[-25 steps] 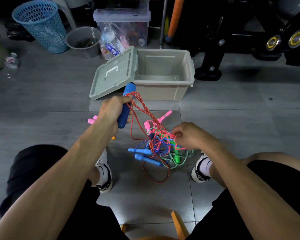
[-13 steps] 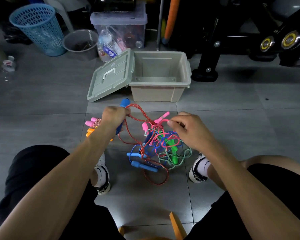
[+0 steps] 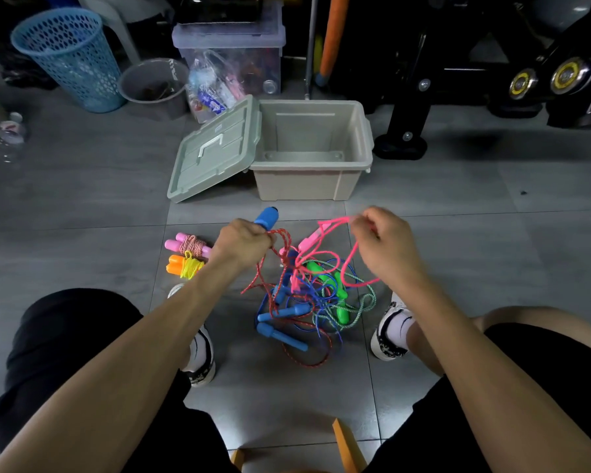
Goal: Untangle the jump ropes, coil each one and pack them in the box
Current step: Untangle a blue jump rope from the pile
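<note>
Grey tile floor (image 3: 82,206), open box (image 3: 313,172) upper centre with its lid (image 3: 215,151) leaning at its left. Left hand (image 3: 243,245) grips a blue handle (image 3: 266,216) and red rope (image 3: 280,238); right hand (image 3: 386,247) pinches a pink rope (image 3: 335,221) lifted from the tangle (image 3: 307,298) at centre. Two coiled ropes (image 3: 186,256) lie left of centre.

Probably a home storage or workout room. Grey floor tiles (image 3: 82,206) carry a blue laundry basket (image 3: 69,56) at ten o'clock and a clear storage bin (image 3: 232,46) at twelve. Black exercise equipment (image 3: 475,63) stands at one o'clock.
</note>
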Demonstrator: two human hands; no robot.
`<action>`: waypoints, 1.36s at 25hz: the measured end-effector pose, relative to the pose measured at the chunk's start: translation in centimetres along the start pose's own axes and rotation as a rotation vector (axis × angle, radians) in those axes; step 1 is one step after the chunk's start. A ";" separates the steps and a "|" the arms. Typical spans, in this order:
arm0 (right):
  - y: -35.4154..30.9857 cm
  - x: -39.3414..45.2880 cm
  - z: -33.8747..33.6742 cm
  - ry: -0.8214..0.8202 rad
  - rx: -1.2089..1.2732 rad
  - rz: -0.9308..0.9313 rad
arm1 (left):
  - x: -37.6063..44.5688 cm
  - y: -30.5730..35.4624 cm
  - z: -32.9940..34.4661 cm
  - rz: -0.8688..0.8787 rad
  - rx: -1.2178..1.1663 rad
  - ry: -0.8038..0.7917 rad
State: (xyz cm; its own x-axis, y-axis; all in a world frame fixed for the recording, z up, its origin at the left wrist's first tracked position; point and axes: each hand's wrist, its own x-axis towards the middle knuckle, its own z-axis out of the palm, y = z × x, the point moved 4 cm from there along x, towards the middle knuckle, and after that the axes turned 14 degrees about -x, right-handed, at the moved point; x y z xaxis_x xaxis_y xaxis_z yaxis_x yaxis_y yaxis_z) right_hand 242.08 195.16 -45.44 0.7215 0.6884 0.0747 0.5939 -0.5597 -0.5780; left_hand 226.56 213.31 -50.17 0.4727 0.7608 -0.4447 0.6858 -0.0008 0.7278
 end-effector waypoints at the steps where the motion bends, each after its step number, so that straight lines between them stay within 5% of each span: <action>1: 0.7 0.1 0.8 -0.092 -0.128 0.033 | -0.1 0.6 -0.2 0.031 -0.083 -0.004; 6: 3.6 -0.4 3.5 -0.460 -0.585 0.166 | -2.4 4.1 -1.8 0.211 -0.382 -0.056; 13: 0.5 -0.3 5.8 -0.542 0.083 -0.015 | -5.7 5.6 -4.6 0.275 -0.653 -0.143; 18: -1.4 -0.5 7.4 -0.637 0.066 -0.213 | -6.5 5.1 -5.8 0.316 -0.743 -0.303; 26: -3.1 0.3 10.0 -0.706 0.087 -0.254 | -6.2 3.9 -6.9 0.363 -0.868 -0.441; 30: -3.5 0.9 9.4 -0.562 0.088 -0.277 | -5.3 2.8 -7.8 0.230 -0.879 -0.305; 34: -2.7 1.8 7.9 -0.498 0.016 -0.197 | -3.1 0.6 -8.8 0.048 -0.671 0.084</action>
State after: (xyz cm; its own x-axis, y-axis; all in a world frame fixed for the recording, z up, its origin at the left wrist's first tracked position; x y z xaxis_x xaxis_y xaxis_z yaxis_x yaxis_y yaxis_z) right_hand 238.94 201.60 -50.17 0.3388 0.9173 -0.2093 0.6924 -0.3937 -0.6047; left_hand 220.66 216.61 -43.75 0.4311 0.8177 -0.3815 0.1604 0.3467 0.9242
